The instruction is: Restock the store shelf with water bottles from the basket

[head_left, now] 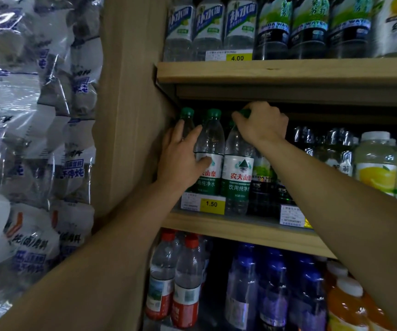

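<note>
Water bottles on the middle shelf: clear plastic, green caps, white-and-green labels with red characters, standing upright at the shelf's left end behind a yellow 1.50 price tag. Right hand comes in from above and curls over the top of the right bottle, fingers wrapped round its green cap, so the bottle hangs straight below the grip with its base at the shelf front edge; can't tell if it's fully resting on the board. Left hand lies flat-ish against the next bottles: fingers straight and spread over the shoulder of the left bottle, thumb pressed on the label of the middle bottle; pushing or steadying, not wrapped around either. The three bottles stand touching side by side, dark soda-water bottles just right of them. Red-cap bottles sit on the shelf below. Basket not in frame.
</note>
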`<action>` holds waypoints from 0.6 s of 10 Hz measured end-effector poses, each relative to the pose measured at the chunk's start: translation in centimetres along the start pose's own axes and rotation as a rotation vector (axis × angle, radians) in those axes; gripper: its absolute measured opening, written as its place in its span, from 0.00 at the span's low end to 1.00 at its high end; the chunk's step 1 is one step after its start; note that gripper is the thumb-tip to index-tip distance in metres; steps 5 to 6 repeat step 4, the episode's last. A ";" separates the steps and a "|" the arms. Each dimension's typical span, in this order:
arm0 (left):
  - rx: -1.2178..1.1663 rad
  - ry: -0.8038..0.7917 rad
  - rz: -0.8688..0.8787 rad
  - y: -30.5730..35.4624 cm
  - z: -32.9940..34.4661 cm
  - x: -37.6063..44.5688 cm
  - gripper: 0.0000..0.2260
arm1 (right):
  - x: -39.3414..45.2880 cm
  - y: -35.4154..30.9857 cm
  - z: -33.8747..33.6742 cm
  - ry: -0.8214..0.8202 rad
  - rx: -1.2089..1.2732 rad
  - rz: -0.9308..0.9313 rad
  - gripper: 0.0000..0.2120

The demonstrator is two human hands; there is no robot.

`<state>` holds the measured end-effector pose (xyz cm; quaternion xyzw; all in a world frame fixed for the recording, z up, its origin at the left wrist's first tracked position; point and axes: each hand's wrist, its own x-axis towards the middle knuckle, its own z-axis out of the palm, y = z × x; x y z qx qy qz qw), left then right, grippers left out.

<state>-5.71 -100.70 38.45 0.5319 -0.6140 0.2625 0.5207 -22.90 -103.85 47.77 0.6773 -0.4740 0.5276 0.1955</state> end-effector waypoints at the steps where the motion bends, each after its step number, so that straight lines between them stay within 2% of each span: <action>1: -0.001 -0.004 0.006 -0.1 0.1 -0.1 0.34 | 0.1 0.0 0.2 -0.033 -0.016 0.006 0.21; 4: -0.015 0.010 0.003 -0.6 -0.3 -0.6 0.35 | -2.3 -0.3 0.3 -0.071 -0.080 -0.054 0.30; 6: -0.015 0.010 0.003 -0.6 -0.3 -0.6 0.35 | -2.3 -0.3 0.3 -0.071 -0.080 -0.054 0.30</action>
